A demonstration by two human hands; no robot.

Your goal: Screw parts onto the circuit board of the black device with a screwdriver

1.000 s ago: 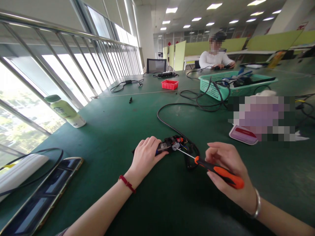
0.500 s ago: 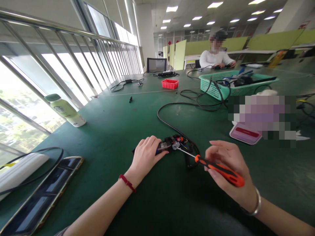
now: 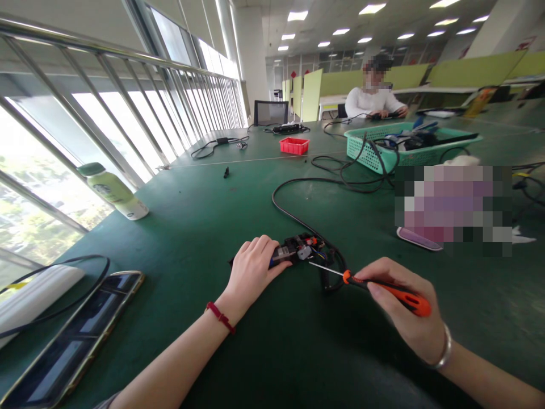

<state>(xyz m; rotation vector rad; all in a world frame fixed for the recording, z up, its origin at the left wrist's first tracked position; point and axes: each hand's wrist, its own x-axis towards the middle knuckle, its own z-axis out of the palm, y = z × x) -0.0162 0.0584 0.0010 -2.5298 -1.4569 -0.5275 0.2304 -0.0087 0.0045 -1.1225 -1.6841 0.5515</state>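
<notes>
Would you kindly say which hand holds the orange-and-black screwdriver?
The right hand, wearing a silver bangle, holds the screwdriver; the left hand, wearing a dark-red bracelet, grips the elongated black device.

A metal railing (image 3: 97, 51) fronts windows (image 3: 170, 40) while ceiling lights (image 3: 372, 8) glow

Lit brightly from L by windows (image 3: 38, 182), blown out nr. white, w/ glints along metal railing (image 3: 63, 44). Lit overhead too, by ceiling panels (image 3: 297, 16). Mirrored palely in phone (image 3: 59, 363), L. Shaded dark on green table (image 3: 204, 199), btm ctr. Stretched at edges, squashed vert. Soft in bkgd. Pixelated over head of person (image 3: 370, 102) & pinkish item (image 3: 451, 199), R.
</notes>
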